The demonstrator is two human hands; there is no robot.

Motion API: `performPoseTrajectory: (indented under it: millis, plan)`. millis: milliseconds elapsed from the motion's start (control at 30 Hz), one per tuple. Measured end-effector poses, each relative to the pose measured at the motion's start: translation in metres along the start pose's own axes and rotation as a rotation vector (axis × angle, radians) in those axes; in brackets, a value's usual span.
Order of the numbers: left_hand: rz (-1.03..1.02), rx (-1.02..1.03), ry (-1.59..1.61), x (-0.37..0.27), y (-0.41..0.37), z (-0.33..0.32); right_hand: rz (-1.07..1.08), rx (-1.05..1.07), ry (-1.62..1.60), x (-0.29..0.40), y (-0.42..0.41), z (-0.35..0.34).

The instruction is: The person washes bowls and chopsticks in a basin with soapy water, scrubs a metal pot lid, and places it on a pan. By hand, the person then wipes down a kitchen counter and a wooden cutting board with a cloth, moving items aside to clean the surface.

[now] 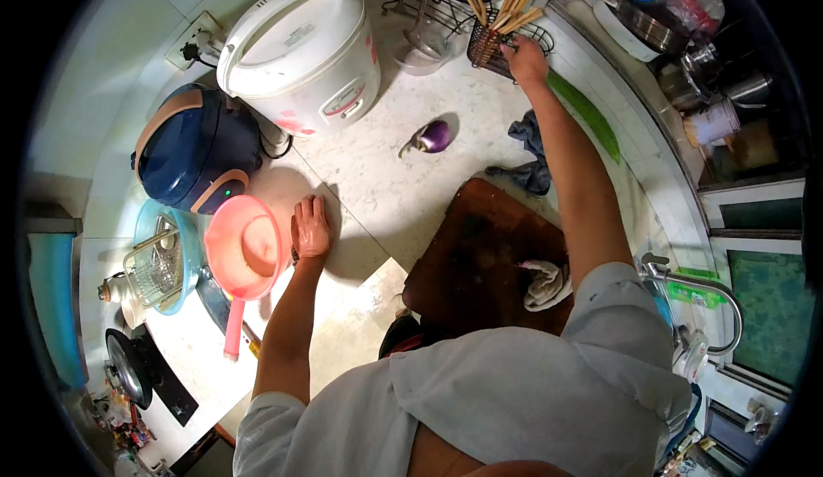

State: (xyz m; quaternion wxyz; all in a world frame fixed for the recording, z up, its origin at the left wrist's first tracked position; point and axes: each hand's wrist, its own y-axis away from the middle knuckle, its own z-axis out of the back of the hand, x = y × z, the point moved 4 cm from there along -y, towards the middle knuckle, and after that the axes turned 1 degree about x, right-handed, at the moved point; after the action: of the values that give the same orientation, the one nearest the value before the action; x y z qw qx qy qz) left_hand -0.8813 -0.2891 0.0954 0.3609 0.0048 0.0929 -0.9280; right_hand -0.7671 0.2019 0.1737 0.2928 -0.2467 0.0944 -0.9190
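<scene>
My right hand reaches to the black mesh chopstick holder at the back of the counter, its fingers at the holder's side; whether they grip it cannot be told. Wooden chopsticks stand in the holder. My left hand rests on the counter just right of a pink plastic ladle, fingers extended, holding nothing. Between the hands, farther back, lies a small purple eggplant. A long green gourd lies beyond my right forearm, and a dark cloth lies left of that forearm.
A dark wooden cutting board bears a pale rag. On the left stand a white rice cooker, a dark blue rice cooker and a light blue basin with a wire rack. A faucet is at right.
</scene>
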Motion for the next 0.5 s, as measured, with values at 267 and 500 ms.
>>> performPoseTrajectory:
  millis: [267,500]
  plan:
    - [0.008,-0.005,0.017,0.002,0.004,-0.001,0.223,-0.032,-0.319,0.002,0.096,0.043]
    - [-0.001,-0.014,-0.018,0.0,-0.001,-0.005,0.219,0.13,-0.406,0.095,0.143,0.014]
